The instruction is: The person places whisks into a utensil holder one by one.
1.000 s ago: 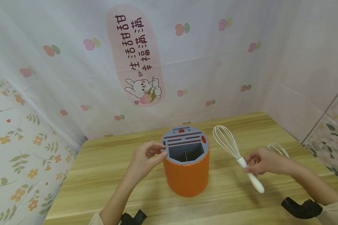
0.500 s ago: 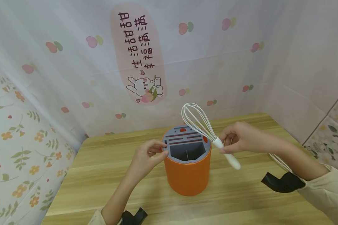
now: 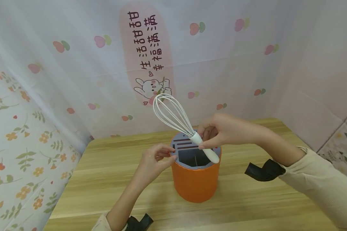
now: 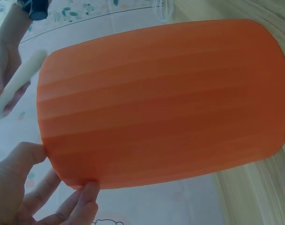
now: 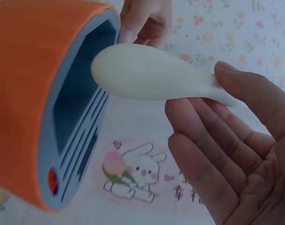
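My right hand [image 3: 228,130] pinches a white whisk [image 3: 197,139] by its handle. It holds the whisk tilted above an orange round utensil holder [image 3: 195,184], wire loops up and to the left, handle end over the front right of the top. My left hand [image 3: 156,157] grips the holder's left rim with thumb and fingertips. Set into the holder is a grey insert [image 5: 69,190] with several slots, a round hole and a larger divided compartment. In the right wrist view, the bulbous white handle end points toward that compartment.
The holder stands on a wood-grain table [image 3: 112,183]. Another whisk [image 4: 163,9] shows its white wires in the left wrist view; my right arm hides it in the head view. Behind the table hangs a printed curtain [image 3: 234,77].
My right hand has lifted the whisk from the table's right side and carried it up and left, over the holder. The left hand has stayed at the holder's rim.
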Available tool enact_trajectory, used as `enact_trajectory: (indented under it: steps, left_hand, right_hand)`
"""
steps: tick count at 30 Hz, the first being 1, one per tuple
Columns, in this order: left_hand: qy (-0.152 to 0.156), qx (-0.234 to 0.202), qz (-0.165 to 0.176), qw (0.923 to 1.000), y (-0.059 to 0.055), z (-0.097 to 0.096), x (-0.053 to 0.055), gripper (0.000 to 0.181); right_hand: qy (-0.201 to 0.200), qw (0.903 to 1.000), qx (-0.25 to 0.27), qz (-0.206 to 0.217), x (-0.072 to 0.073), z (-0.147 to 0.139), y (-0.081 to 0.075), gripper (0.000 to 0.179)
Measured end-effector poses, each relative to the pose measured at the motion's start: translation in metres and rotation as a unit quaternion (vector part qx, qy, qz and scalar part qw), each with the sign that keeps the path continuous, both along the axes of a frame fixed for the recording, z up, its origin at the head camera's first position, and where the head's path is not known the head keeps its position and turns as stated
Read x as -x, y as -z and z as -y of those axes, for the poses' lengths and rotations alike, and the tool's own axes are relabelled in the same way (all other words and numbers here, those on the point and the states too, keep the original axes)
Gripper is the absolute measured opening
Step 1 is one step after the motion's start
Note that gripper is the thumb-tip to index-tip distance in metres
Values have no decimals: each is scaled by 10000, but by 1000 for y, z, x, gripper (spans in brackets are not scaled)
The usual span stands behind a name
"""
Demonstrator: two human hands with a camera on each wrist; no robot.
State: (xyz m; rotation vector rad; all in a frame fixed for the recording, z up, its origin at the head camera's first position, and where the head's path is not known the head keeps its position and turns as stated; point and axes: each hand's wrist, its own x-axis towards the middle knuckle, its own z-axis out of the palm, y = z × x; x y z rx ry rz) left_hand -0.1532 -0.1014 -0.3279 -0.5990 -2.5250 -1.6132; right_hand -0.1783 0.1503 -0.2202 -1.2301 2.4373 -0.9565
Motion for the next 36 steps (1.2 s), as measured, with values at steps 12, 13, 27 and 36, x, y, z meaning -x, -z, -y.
enact_trajectory:
  steps: [12, 13, 27, 36]
  left_hand:
    - [156, -76, -273, 9995, 1, -5, 2, 19]
    - [158, -79, -245, 9995, 1, -6, 2, 20]
    - [109, -46, -335, 9994, 0, -4, 4, 27]
    - [54, -161, -16, 9999, 1, -2, 4, 23]
  right_hand:
    - [-728, 9968, -209, -234, 22, 44, 13, 8]
    - [-778, 9964, -250, -214, 24, 45, 15, 7]
    - [-1135, 9874, -1023, 411, 33, 52, 26, 10]
    - [-1091, 9724, -2036, -340, 32, 66, 27, 9]
